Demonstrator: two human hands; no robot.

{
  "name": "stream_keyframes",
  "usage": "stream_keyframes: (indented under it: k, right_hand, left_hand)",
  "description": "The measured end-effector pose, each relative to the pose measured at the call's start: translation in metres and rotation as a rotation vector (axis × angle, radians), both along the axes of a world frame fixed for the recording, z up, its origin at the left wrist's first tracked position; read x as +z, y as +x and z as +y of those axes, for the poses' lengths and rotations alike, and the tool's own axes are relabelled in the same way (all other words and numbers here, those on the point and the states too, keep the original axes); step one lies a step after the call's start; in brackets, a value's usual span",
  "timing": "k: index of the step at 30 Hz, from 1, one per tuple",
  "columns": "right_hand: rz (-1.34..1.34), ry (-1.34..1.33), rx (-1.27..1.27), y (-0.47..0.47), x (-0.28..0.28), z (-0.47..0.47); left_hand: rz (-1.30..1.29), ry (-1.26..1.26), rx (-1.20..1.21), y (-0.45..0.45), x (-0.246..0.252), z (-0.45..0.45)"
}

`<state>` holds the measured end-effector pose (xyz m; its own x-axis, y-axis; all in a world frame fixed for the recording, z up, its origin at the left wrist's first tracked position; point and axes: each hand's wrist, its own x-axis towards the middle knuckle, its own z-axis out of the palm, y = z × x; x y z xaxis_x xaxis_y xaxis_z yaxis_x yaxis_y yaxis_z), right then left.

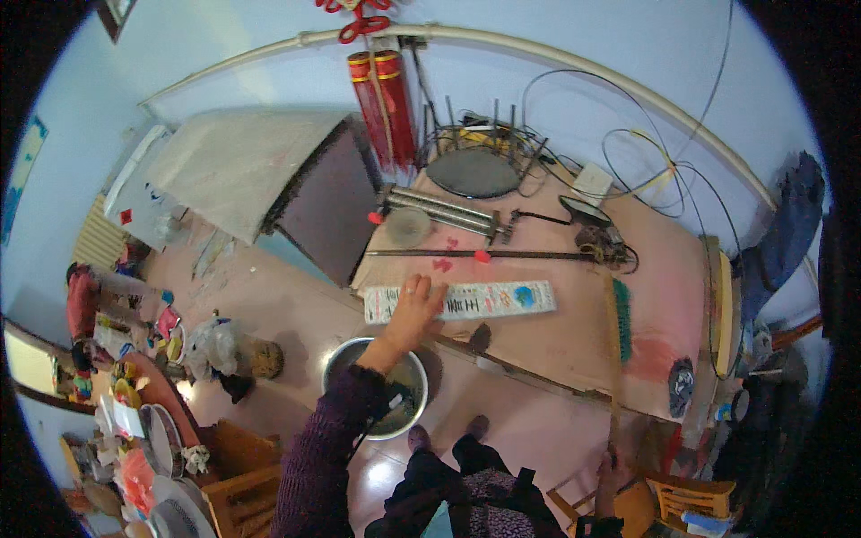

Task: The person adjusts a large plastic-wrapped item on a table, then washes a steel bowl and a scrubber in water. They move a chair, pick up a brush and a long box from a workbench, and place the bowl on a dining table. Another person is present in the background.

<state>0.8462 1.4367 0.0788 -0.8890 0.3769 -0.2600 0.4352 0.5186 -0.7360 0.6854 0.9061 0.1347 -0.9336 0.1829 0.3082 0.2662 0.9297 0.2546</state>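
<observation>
My left hand [418,313] is laid across a long white printed box [498,300], near its left end. Its fingers reach over the far edge while the thumb is at the near side. The box bears writing and a blue globe-like picture, and lies over a tan tabletop [538,350]. At the lower right my right hand [607,471], blurred, grips the end of a long wooden handle. That handle belongs to a brush [622,319] with green bristles, which extends away over the tabletop's right part. Beneath my left forearm a round metal basin [422,410] stands on the floor, its contents partly hidden.
Behind the box lie a dark rod [437,254], a metal roller device [440,210] and an upturned round stool [474,173]. Loose cables [662,171] run along the wall. A dark wad [681,387] sits at the right edge. Wooden chairs [693,494] flank me.
</observation>
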Motion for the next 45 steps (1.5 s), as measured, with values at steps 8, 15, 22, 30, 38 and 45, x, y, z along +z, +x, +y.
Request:
stream_keyframes:
  k: [8,15,22,30,38,45]
  right_hand:
    - [0.243,0.160,0.425,-0.005,-0.015,-0.009]
    - [0.207,0.309,0.396,-0.062,-0.067,0.011]
    - [0.421,0.349,0.676,-0.114,-0.031,-0.111]
    - [0.314,-0.004,1.365,-0.090,-0.041,-0.257]
    - [-0.031,0.081,1.638,-0.110,-0.090,-0.286]
    - [-0.336,0.188,1.657,-0.115,-0.110,-0.311]
  left_hand:
    - [-0.148,0.441,0.281,0.197,-0.005,-0.033]
    - [-0.144,0.697,0.744,0.342,-0.029,-0.044]
    - [-0.022,0.788,0.927,0.402,-0.029,-0.048]
    - [-0.028,0.715,1.106,0.471,-0.022,-0.017]
    - [0.130,0.708,1.526,0.546,-0.025,0.058]
    - [0.308,0.687,1.714,0.563,-0.010,0.090]
